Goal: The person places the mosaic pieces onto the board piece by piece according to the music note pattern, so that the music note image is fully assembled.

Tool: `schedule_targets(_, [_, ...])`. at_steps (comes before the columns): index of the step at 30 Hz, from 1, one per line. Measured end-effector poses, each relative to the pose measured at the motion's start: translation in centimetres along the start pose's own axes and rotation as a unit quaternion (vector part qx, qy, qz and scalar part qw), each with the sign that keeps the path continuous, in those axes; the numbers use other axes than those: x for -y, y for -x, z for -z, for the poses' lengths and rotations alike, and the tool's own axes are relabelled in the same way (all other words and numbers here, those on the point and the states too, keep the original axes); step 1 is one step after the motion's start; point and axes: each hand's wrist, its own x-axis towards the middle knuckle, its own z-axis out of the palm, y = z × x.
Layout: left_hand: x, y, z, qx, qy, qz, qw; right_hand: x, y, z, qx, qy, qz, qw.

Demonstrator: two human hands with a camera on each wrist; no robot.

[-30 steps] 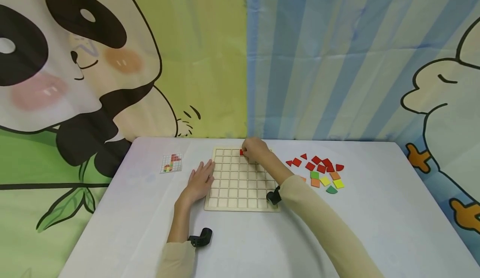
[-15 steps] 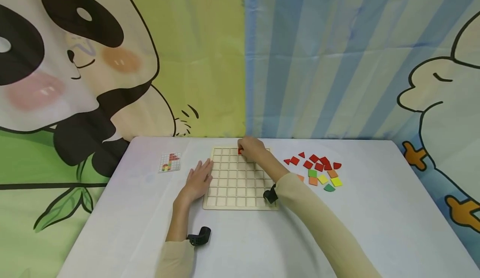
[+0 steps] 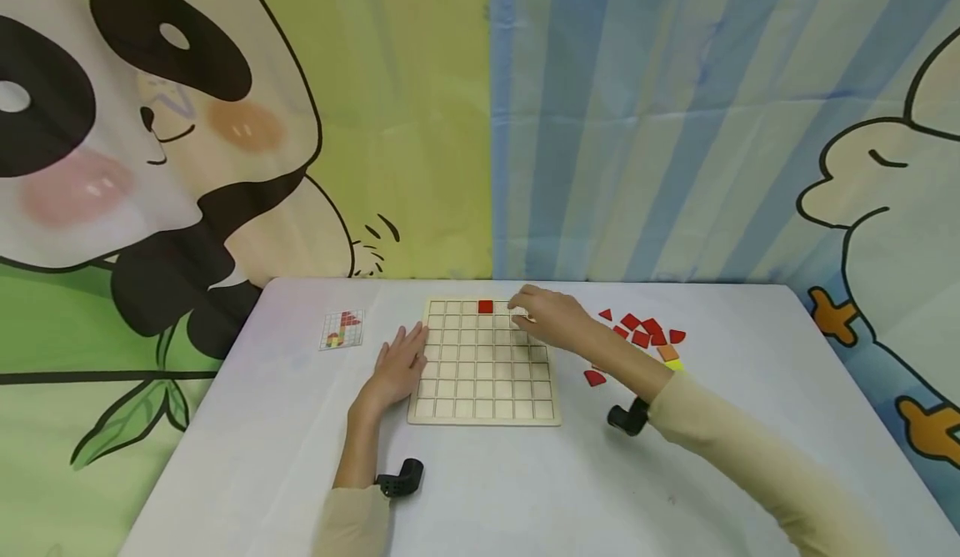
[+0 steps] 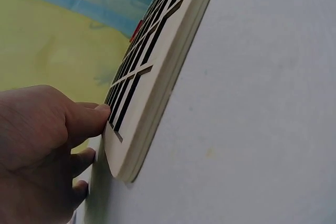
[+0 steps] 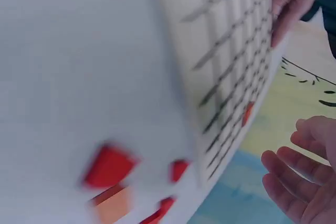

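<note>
A pale wooden grid board [image 3: 456,390] lies on the white table. One red square tile [image 3: 486,307] sits in a cell of its top row. My left hand [image 3: 401,363] rests along the board's left edge, its fingers extended; in the left wrist view the thumb touches the rim near a corner. Over the upper right of the board is my right hand [image 3: 555,317], which holds nothing. The right wrist view shows that hand's fingers spread apart and loosely bent.
Red tiles [image 3: 651,328], an orange tile [image 3: 667,353] and a yellow tile [image 3: 675,365] lie right of the board, partly hidden by the right arm. A red rounded piece [image 3: 595,378] lies nearer the front. A small card with a coloured pattern [image 3: 341,330] is at the left.
My right hand has let go of the red square tile, which stays in the top row, and has moved right with its fingers opened. The left hand has stayed in place.
</note>
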Motion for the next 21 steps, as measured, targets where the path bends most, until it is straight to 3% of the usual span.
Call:
schedule_targets(4, [-0.2,0.1,0.0,-0.003,-0.004,-0.002,1.0000,-3.5,4.3,-0.1,-0.002,0.034,-0.014,0.999])
schedule_targets(11, [-0.4,0.2,0.1,-0.003,0.001,-0.004,1.0000,-10.0,10.0,-0.4,-0.011,0.009,-0.106,0.994])
schedule_targets(15, [-0.3,0.2,0.1,-0.006,0.002,-0.004,1.0000,-11.8,12.1,-0.6,-0.007,-0.010,-0.143,0.990])
schedule_targets(21, [-0.2,0.2,0.0,-0.006,0.001,-0.002,1.0000,-13.0,13.7,-0.6,-0.022,-0.007,-0.140,0.990])
